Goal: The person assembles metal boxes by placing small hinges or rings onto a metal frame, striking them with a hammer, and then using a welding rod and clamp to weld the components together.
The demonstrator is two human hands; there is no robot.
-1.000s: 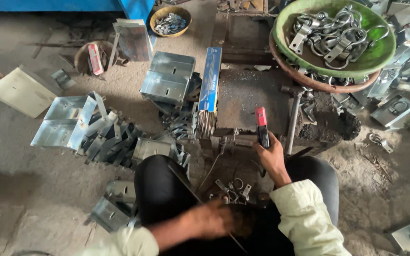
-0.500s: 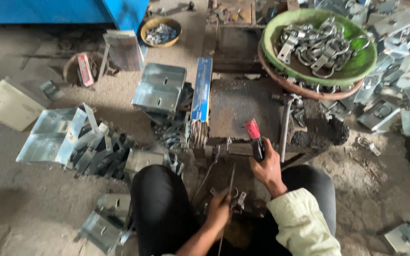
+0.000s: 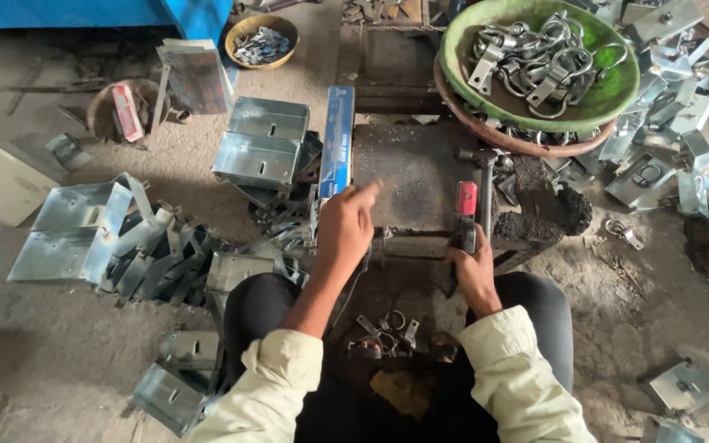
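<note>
- A dirt workshop floor [image 3: 34,361] strewn with sheet-metal pieces surrounds a low, dark metal surface [image 3: 408,184] in front of the seated person
- The right hand [image 3: 473,271] has its grip wrapped around the black body of a red-tipped tool [image 3: 464,215], which stands up from the near edge of the surface
- Just beyond that grip a hammer [image 3: 483,176] lies on the surface, head away from the person
- The left hand [image 3: 345,226] hovers over the surface with the forefinger pointing out; whether its grip holds some small piece I cannot tell
- Just left of this hand a blue box [image 3: 337,141] stands on edge, with stacked folded metal boxes [image 3: 260,143] beyond it
- Far past the right grip sits a green bowl [image 3: 617,86] heaped with metal clamps [image 3: 535,57]
- Below both hands, between the knees, loose clamps [image 3: 383,332] lie on the ground
</note>
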